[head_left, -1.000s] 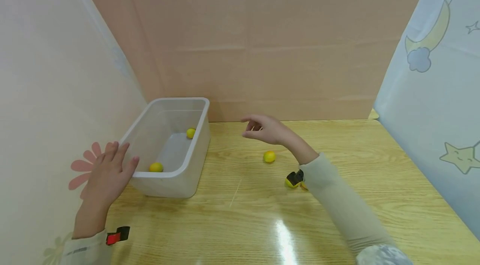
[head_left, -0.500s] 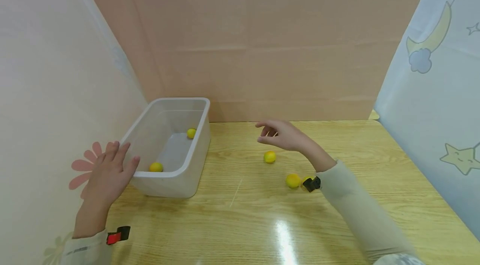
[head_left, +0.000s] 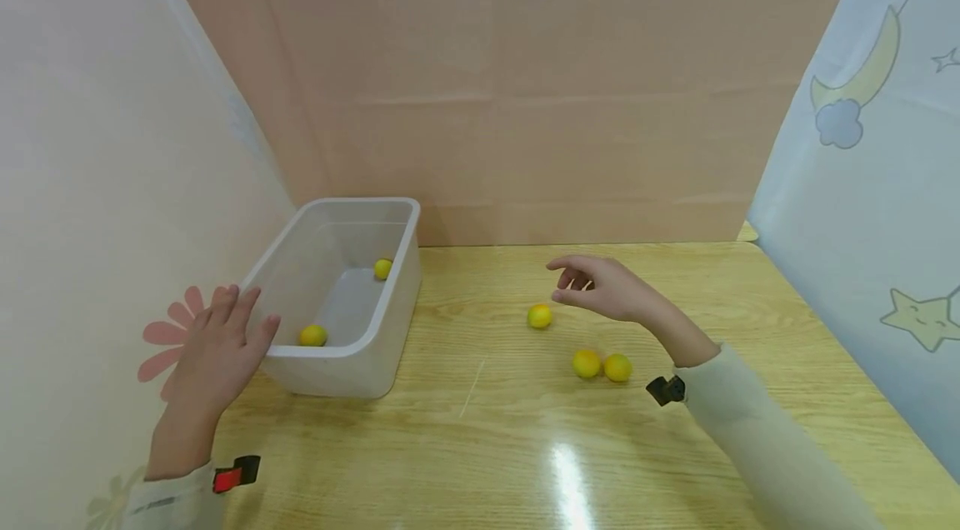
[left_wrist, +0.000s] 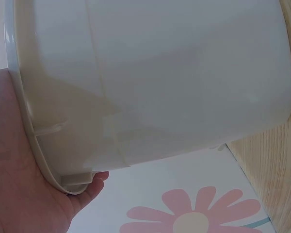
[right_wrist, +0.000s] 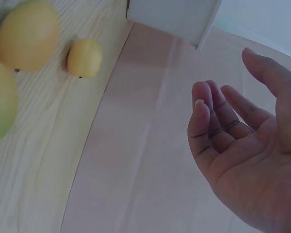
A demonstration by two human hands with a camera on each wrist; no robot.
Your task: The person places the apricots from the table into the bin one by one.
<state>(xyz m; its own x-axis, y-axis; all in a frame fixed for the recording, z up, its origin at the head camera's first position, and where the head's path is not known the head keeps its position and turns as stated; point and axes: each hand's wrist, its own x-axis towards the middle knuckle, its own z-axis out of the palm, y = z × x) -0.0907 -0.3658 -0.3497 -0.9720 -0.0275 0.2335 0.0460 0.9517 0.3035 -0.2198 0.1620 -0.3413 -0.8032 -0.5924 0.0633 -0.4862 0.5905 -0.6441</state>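
Observation:
My left hand [head_left: 217, 351] rests on the near left corner of a white plastic bin [head_left: 352, 349], fingers spread along the rim and thumb over its near edge. In the left wrist view, the palm touches the bin's rim [left_wrist: 26, 116]. Holding nothing, my right hand [head_left: 603, 288] hovers above the table with loosely curled fingers. Just below and left of it lies a small yellow-orange fruit [head_left: 539, 316]. Closer to me, a yellow-orange fruit [head_left: 587, 363] and a greener yellow fruit [head_left: 618, 367] sit side by side. The right wrist view shows the empty palm [right_wrist: 252, 170].
Inside the bin lie two more fruits, one yellow fruit [head_left: 312, 336] by the near wall and another fruit [head_left: 382, 268] by the right wall. A light wood table [head_left: 465, 447] carries everything. A tan backdrop [head_left: 525, 97] closes the back, with printed sheets on both sides.
My right hand has moved right and toward me, away from the bin, and its sleeve has uncovered the two nearer fruits. The left hand has stayed on the bin.

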